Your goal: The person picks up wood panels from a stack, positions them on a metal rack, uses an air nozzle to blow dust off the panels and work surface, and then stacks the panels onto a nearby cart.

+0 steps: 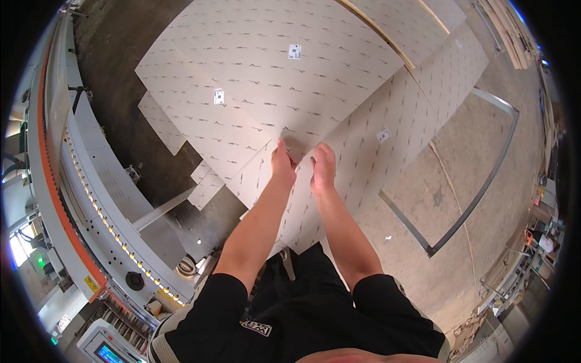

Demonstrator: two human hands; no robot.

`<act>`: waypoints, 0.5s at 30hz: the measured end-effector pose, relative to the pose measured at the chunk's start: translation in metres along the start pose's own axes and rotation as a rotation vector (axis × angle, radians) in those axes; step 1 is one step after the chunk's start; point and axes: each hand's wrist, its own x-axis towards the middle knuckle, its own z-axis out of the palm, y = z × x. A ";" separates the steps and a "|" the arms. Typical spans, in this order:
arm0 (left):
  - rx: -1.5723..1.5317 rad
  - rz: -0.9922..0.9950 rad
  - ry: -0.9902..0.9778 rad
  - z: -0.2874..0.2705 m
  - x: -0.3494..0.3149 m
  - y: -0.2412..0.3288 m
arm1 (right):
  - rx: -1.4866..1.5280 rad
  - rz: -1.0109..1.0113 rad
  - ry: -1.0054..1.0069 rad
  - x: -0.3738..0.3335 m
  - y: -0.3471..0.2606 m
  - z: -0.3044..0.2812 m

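Observation:
Large flat panels in printed beige film lie in a stack in front of me. The upper panel [315,78] has a small white label [295,51], and its near corner points toward me. At that corner my left hand [283,164] is closed on the edge, thumb on top and the other fingers partly hidden. Just to its right, my right hand [324,168] is curled closed along the same panel's right edge. Beneath lie another labelled panel [206,130] on the left and a lower panel [382,109] on the right.
A long machine with an orange rail [60,199] and a row of yellow rollers runs along my left, with a control screen [110,353] at the lower left. A bent metal frame [478,209] lies on the concrete floor at right. Wooden strips [508,36] lie far right.

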 end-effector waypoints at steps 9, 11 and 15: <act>0.246 -0.057 -0.068 -0.030 -0.050 0.017 | 0.143 0.221 -0.083 0.029 0.015 -0.007; 0.248 -0.099 -0.134 -0.048 -0.069 0.004 | 0.063 0.195 -0.011 0.018 0.020 -0.016; 0.344 -0.318 -0.341 -0.112 -0.082 -0.046 | 0.016 0.179 0.053 -0.044 0.008 -0.059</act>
